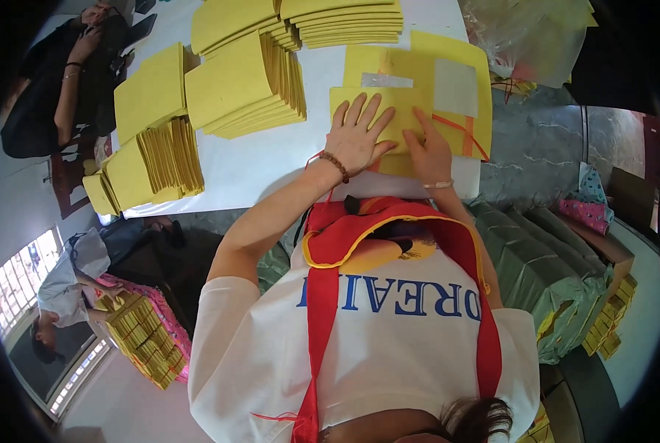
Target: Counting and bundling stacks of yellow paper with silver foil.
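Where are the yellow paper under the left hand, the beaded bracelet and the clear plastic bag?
Yellow paper (401,100): head view, bare upper part.
Beaded bracelet (337,162): head view, middle of its strand.
Clear plastic bag (528,40): head view, its middle.

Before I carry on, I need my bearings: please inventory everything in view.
Paper stacks: several, yellow, table's left and far side
Folded paper: one, yellow, under both hands
Whitish patches: two, beyond the hands
Orange-red strips: several, around the folded paper
Table: one, white, ahead
Plastic bag: one, clear, upper right
Wrapped bundles: several, green, right
Tied bundles: many, yellow, lower left
Co-workers: two, dark and pale clothing, left
Apron: one, red, on wearer
Shirt: one, white, on wearer
Left hand: one, bare, flat on the folded paper
Right hand: one, bare, at its right edge
Smaller background items: too unclear
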The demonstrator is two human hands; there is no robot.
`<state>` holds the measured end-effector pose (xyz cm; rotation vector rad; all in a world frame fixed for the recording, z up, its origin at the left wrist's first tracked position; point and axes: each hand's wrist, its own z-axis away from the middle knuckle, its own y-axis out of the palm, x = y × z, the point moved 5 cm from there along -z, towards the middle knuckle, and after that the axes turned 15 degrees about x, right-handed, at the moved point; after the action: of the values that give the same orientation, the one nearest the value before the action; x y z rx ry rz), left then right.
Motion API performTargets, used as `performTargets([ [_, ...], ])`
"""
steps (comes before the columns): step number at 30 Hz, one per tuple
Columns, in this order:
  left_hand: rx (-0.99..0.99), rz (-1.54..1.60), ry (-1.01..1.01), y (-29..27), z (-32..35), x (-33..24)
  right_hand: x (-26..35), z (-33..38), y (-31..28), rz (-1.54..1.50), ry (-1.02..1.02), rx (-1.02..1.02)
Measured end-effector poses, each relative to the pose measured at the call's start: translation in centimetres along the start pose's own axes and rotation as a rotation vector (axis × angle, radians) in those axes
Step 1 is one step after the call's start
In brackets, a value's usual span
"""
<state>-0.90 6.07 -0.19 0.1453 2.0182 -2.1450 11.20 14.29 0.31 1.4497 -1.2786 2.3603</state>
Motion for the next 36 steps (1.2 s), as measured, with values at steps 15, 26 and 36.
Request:
performTargets([
  [15,0.065,-0.008,-0.006,0.3,-0.4,-0.1,-1.2,2.8,3.0,0.687,-0.251,0.118],
  [26,0.102,-0.035,0.012,0.4,-0.2,-0.1,0.8,-0.4,1.7,0.697,-0.374,0.037],
  [36,0.033,-0.038,0.217,-0.6,0.3,-0.5,-0.2,-2.3,1.9,0.659,-0.31,0.02],
])
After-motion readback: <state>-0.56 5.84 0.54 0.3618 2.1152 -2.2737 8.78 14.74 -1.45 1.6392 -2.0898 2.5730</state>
